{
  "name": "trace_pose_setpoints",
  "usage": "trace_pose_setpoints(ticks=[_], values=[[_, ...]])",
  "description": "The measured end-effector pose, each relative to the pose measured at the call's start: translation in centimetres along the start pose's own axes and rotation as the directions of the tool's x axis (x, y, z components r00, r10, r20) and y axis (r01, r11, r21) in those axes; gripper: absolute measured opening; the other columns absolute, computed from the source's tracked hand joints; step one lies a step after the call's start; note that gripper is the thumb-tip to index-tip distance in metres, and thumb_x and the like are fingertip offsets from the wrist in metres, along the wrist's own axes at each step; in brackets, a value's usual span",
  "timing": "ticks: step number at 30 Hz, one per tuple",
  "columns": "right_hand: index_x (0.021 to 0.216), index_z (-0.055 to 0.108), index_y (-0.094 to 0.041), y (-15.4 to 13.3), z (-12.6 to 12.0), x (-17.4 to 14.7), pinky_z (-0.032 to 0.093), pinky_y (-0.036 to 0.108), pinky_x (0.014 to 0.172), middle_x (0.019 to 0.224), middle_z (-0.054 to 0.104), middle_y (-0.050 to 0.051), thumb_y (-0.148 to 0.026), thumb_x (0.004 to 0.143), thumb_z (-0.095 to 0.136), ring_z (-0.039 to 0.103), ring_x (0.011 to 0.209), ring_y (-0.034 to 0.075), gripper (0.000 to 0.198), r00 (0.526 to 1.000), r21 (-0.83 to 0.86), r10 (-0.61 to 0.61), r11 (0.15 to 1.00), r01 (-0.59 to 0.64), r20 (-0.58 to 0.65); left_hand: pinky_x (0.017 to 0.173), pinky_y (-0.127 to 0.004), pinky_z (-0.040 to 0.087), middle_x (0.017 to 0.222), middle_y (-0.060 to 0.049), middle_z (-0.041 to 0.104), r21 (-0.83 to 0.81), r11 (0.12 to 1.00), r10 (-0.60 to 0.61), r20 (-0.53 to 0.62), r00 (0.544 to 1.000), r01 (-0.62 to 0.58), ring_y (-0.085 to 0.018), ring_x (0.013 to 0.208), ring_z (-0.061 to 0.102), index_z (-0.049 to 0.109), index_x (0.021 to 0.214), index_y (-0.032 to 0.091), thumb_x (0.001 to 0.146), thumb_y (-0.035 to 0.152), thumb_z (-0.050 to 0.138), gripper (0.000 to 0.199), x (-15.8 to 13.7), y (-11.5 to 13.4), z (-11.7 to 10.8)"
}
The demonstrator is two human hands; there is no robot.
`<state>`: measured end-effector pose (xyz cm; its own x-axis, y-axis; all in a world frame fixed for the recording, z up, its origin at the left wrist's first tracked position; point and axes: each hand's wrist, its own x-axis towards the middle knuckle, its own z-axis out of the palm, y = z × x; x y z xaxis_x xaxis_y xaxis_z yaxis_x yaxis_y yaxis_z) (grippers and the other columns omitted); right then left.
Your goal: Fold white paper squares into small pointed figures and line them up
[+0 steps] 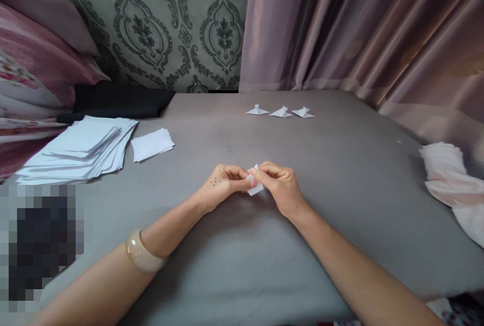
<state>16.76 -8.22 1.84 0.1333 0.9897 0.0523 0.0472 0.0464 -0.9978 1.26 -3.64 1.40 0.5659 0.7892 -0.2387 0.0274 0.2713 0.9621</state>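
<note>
A small folded piece of white paper [256, 189] is pinched between my two hands, above the middle of the grey-covered table. My left hand [229, 182] grips its left side with thumb and fingers. From the other side, the thumb and fingers of my right hand [280, 182] close on its upper right part. My fingertips hide some of the folds. Farther back, three folded white paper figures [280, 112] with pointed sides stand in a row.
A stack of white paper sheets [75, 147] lies at the left, beside a smaller pile of cut paper [153, 144]. Behind them is a folded black cloth [121, 99]. Pale crumpled fabric [446, 175] rests at the right edge. Curtains [340, 28] border the grey table cover [212, 119].
</note>
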Motion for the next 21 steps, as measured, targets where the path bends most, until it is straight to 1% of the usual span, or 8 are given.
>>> trace_pose_setpoints(ticks=[5,8,12,16,17,18,19,21], values=[[0.054,0.068,-0.021,0.1,0.1,0.1,0.041,0.029,0.068,0.065,0.061,0.000,-0.037,0.077,0.066,0.055,0.066,0.013,0.027,0.999,0.044,0.025,0.999,-0.024,-0.025,0.061,-0.023,0.042,0.059,-0.001,0.065,-0.015,1.000,0.019,0.044,0.999,-0.019,-0.010,0.057,0.056,0.070,0.063,0.015,0.065,0.027,0.079,0.015,0.2,-0.3,0.0],[0.056,0.069,-0.020,0.5,0.3,0.3,0.043,0.030,0.066,0.064,0.063,0.001,-0.039,0.075,0.066,0.057,0.065,0.015,0.027,0.991,0.133,0.118,0.985,-0.109,-0.061,0.061,-0.024,0.043,0.061,-0.002,0.066,-0.044,0.999,0.001,0.058,0.998,0.001,-0.010,0.056,0.055,0.071,0.065,0.015,0.067,0.029,0.078,0.015,0.4,-0.4,0.0],[0.066,0.073,-0.017,1.2,1.0,1.0,0.042,0.029,0.060,0.060,0.064,0.002,-0.040,0.069,0.069,0.055,0.058,0.015,0.023,0.941,0.329,0.327,0.901,-0.283,-0.086,0.059,-0.023,0.044,0.062,-0.003,0.066,-0.052,0.998,-0.029,0.038,0.999,0.031,-0.010,0.055,0.055,0.073,0.067,0.014,0.067,0.031,0.078,0.017,0.9,-0.3,-0.2],[0.067,0.071,-0.017,1.5,1.0,2.5,0.043,0.025,0.057,0.059,0.063,0.000,-0.032,0.060,0.077,0.053,0.056,0.011,0.017,0.893,0.529,0.437,0.786,-0.320,-0.109,0.057,-0.023,0.045,0.064,-0.005,0.067,-0.097,0.993,-0.062,0.000,0.998,0.062,-0.010,0.054,0.056,0.073,0.068,0.011,0.064,0.030,0.080,0.020,1.3,-0.2,-0.8],[0.067,0.071,-0.018,1.4,0.8,2.9,0.043,0.024,0.055,0.059,0.061,-0.001,-0.031,0.060,0.077,0.051,0.054,0.010,0.017,0.870,0.560,0.479,0.755,-0.341,-0.116,0.057,-0.023,0.046,0.065,-0.006,0.067,-0.127,0.989,-0.072,-0.006,0.997,0.071,-0.010,0.054,0.056,0.073,0.069,0.011,0.063,0.029,0.080,0.021,1.3,-0.3,-0.9],[0.068,0.070,-0.018,1.3,0.6,3.3,0.043,0.023,0.053,0.058,0.060,-0.002,-0.033,0.060,0.077,0.050,0.052,0.009,0.018,0.847,0.570,0.521,0.729,-0.380,-0.101,0.058,-0.022,0.047,0.065,-0.006,0.067,-0.170,0.982,-0.081,-0.023,0.996,0.076,-0.010,0.055,0.057,0.072,0.069,0.010,0.062,0.028,0.081,0.021,1.4,-0.3,-1.1],[0.071,0.071,-0.018,1.1,0.4,3.6,0.043,0.023,0.052,0.061,0.061,0.000,-0.037,0.063,0.076,0.050,0.052,0.009,0.021,0.843,0.545,0.536,0.721,-0.428,-0.048,0.058,-0.022,0.047,0.065,-0.007,0.067,-0.216,0.973,-0.088,-0.052,0.995,0.074,-0.010,0.055,0.058,0.072,0.068,0.010,0.062,0.027,0.081,0.021,1.4,-0.3,-1.2],[0.074,0.071,-0.017,0.8,0.2,4.1,0.042,0.023,0.051,0.066,0.064,0.002,-0.045,0.065,0.074,0.053,0.054,0.010,0.030,0.850,0.426,0.518,0.751,-0.504,0.092,0.059,-0.023,0.049,0.065,-0.008,0.068,-0.301,0.951,-0.101,-0.095,0.990,0.069,-0.011,0.056,0.059,0.071,0.068,0.009,0.062,0.025,0.081,0.019,1.6,-0.3,-1.4]])
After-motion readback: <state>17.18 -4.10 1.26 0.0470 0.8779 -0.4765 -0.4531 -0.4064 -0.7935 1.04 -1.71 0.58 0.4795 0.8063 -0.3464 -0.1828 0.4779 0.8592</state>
